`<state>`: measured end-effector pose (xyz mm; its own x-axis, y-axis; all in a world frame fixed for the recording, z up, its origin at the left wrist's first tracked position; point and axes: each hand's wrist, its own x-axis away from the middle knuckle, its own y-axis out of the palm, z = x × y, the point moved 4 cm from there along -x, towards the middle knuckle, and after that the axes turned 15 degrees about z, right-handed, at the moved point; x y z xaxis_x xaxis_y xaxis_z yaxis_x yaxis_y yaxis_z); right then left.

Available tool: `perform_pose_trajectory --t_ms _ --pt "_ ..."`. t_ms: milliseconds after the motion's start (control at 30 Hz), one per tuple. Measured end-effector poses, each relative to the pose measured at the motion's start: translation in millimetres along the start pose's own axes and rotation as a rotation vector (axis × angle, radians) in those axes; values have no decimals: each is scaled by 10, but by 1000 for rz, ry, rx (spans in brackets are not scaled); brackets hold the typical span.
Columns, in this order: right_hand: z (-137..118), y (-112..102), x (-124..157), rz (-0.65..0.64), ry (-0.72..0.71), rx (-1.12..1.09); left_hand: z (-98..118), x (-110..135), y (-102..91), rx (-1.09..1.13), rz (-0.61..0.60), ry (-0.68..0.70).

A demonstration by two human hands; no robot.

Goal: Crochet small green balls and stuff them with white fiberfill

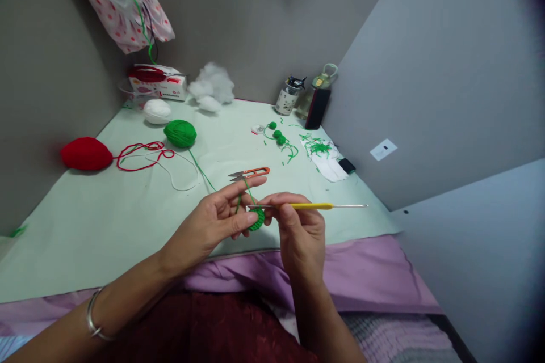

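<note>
The pale mat (85,232) bears red yarn (85,153), green yarn (180,133), white yarn (156,112) and snips (249,173).

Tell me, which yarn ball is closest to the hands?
The green yarn ball. The red ball and white ball lie farther away, and only the green strand leads to the left hand.

Dim, even indoor light, soft shadows, dark warped corners, perhaps slightly blurred.

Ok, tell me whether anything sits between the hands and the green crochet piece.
Nothing visible does. The left hand pinches the small round green crochet piece directly, and the right hand holds the yellow-handled metal crochet hook against it.
</note>
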<state>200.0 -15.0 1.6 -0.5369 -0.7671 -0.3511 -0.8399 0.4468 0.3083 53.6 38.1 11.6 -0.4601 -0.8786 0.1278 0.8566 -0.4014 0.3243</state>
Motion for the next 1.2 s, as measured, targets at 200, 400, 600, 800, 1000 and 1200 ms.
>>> perform_pose_trajectory --t_ms 200,400,600,800,1000,1200 --pt "-131 52 63 6 -169 153 -11 22 -7 -64 77 59" --pt "-41 39 -6 44 32 -92 47 50 -21 -109 -9 75" --pt "-31 80 -43 39 152 -204 44 23 -74 -126 -24 99" --pt "-55 68 -47 -8 127 -205 68 39 -70 -179 13 99" --pt "-100 10 -32 -80 23 -107 81 46 -67 -176 31 105" --pt "-277 1 44 -135 -315 173 97 67 -51 -242 75 197"
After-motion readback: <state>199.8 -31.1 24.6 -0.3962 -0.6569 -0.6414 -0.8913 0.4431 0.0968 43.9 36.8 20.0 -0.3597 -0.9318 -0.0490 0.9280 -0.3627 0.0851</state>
